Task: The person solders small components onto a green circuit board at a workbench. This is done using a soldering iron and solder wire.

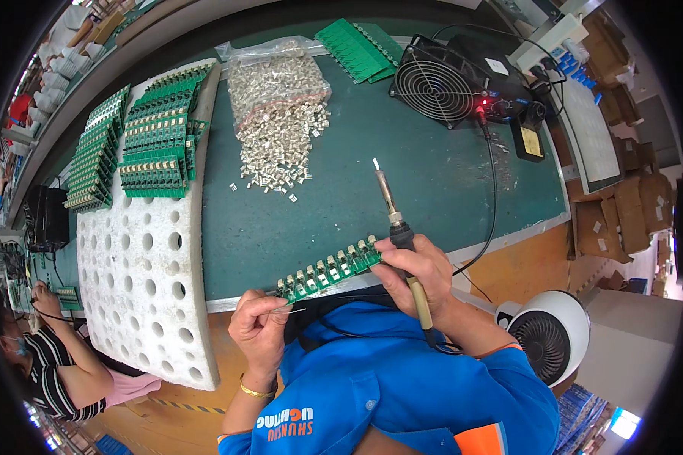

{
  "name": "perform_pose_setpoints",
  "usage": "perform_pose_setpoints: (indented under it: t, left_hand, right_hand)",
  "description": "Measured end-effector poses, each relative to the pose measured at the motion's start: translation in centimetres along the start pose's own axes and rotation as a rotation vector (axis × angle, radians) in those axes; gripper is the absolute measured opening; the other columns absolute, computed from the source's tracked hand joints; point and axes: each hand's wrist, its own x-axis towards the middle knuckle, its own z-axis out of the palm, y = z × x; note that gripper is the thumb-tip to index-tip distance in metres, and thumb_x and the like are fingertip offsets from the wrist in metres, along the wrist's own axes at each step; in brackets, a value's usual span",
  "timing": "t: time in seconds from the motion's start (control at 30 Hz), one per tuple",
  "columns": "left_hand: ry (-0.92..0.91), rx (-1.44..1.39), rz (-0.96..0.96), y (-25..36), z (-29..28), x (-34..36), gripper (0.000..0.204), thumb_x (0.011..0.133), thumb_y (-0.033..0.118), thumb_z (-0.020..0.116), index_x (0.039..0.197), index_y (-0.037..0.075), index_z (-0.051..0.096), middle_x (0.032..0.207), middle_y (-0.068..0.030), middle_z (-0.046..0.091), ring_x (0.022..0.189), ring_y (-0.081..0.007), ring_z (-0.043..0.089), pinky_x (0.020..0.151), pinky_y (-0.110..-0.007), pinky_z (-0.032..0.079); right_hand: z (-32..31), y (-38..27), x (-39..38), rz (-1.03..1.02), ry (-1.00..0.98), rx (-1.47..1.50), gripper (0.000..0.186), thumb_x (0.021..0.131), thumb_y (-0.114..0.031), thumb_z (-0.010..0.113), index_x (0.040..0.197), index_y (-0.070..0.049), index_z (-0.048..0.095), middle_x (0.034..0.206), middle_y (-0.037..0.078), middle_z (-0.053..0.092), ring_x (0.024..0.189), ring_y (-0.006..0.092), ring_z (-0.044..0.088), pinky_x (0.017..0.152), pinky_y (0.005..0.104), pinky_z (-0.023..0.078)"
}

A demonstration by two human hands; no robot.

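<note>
A green circuit board strip [328,276] with a row of small white connectors stretches between my hands, tilted up toward the right, above the bench's front edge. Its left end is pinched in the fingers of my left hand [256,327]. A thin wire [297,310], apparently solder, sticks out from those same fingers below the board. My right hand [426,282] grips a soldering iron [391,206] by its handle, while thumb and fingertips also hold the board's right end. The iron's pale tip points up and away, apart from the board.
Loose white connectors [275,156] spill from a plastic bag [269,64]. Populated boards [155,129] lie on a white foam slab [140,303] with holes. Bare green boards [357,45], a black fan [435,85] and the iron's cable [494,197] are farther back. Another person [61,356] works at left.
</note>
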Motion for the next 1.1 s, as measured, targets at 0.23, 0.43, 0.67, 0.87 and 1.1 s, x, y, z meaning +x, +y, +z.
perform_pose_setpoints:
  t: [0.23, 0.43, 0.67, 0.87, 1.1]
  left_hand:
    - [-0.007, 0.036, 0.014, 0.24, 0.00, 0.14, 0.012, 0.076, 0.002, 0.076, 0.085, 0.005, 0.067, 0.063, 0.0046, 0.039, 0.057, -0.0066, 0.034, 0.052, -0.021, 0.028]
    - [-0.017, 0.048, 0.020, 0.31, 0.17, 0.17, 0.012, 0.076, 0.002, 0.076, 0.084, 0.005, 0.067, 0.063, 0.0045, 0.040, 0.057, -0.0065, 0.034, 0.052, -0.022, 0.028]
    - [-0.032, 0.046, 0.024, 0.21, 0.05, 0.19, 0.012, 0.077, 0.002, 0.075, 0.084, 0.005, 0.067, 0.064, 0.0046, 0.041, 0.057, -0.0058, 0.034, 0.051, -0.021, 0.026]
    - [-0.052, 0.079, -0.057, 0.48, -0.04, 0.02, 0.015, 0.080, 0.005, 0.073, 0.084, 0.003, 0.059, 0.067, 0.0048, 0.036, 0.061, -0.0059, 0.033, 0.056, -0.021, 0.028]
    - [-0.026, 0.020, -0.140, 0.65, 0.03, -0.11, 0.015, 0.080, 0.003, 0.072, 0.085, 0.003, 0.058, 0.067, 0.0049, 0.036, 0.062, -0.0057, 0.033, 0.056, -0.020, 0.028]
  right_hand:
    - [-0.07, -0.10, -0.12, 0.007, 0.003, 0.000, 0.036, 0.076, 0.001, 0.073, 0.105, -0.003, 0.053, 0.090, 0.017, 0.066, 0.071, 0.0245, 0.064, 0.058, 0.0319, 0.053]
    - [0.51, 0.35, 0.35, -0.060, 0.123, 0.022, 0.036, 0.070, 0.003, 0.077, 0.100, -0.005, 0.058, 0.064, 0.006, 0.052, 0.047, 0.0156, 0.045, 0.040, 0.0285, 0.035]
    - [0.59, 0.17, 0.42, -0.055, 0.136, 0.023, 0.036, 0.070, 0.004, 0.077, 0.099, -0.005, 0.058, 0.061, 0.004, 0.047, 0.046, 0.0155, 0.043, 0.039, 0.0288, 0.034]
    - [0.65, 0.19, 0.31, -0.043, 0.134, -0.006, 0.035, 0.070, 0.006, 0.076, 0.098, -0.006, 0.059, 0.060, 0.004, 0.044, 0.045, 0.0155, 0.041, 0.039, 0.0287, 0.033]
    - [0.75, 0.64, 0.09, -0.041, 0.155, -0.001, 0.035, 0.069, 0.009, 0.073, 0.098, -0.006, 0.059, 0.060, 0.004, 0.042, 0.045, 0.0167, 0.041, 0.039, 0.0296, 0.033]
